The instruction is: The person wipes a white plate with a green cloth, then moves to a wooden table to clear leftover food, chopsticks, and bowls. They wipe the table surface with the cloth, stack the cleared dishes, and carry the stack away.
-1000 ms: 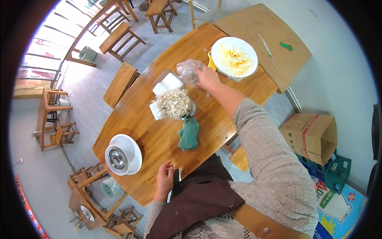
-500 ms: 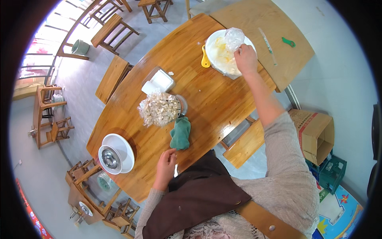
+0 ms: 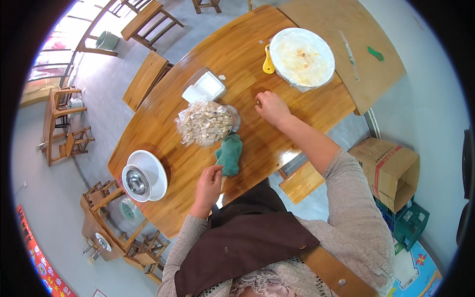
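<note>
My left hand [image 3: 208, 189] is by the table's near edge, fingers bent together and tips at the lower edge of a green cloth [image 3: 229, 154]. Whether they pinch it is hidden. Above the cloth sits a clear plastic bag of small pale pieces [image 3: 204, 123], beside a clear round container [image 3: 234, 120]. Over the table's middle, my right hand [image 3: 273, 109] has loosely bent fingers, a gap by the thumb, and nothing visible between them. Beyond it stands a white basin [image 3: 327, 43] lined with plastic, holding pale stuff with yellowish spots. A yellow-handled tool [image 3: 268, 60] lies beside the basin.
A white foam tray [image 3: 210, 85] is behind the bag. White bowls [image 3: 159, 174] and a metal bowl [image 3: 137, 182] stand at the left end. The adjoining brown board [image 3: 363, 81] bears a green tool [image 3: 376, 54]. A cardboard box [image 3: 381, 166] and green crate [image 3: 411, 222] are at right.
My right hand has left the basin and come back left and nearer, without the clear plastic it held. My left hand has risen slightly to the cloth's edge. The whole view has shifted a little.
</note>
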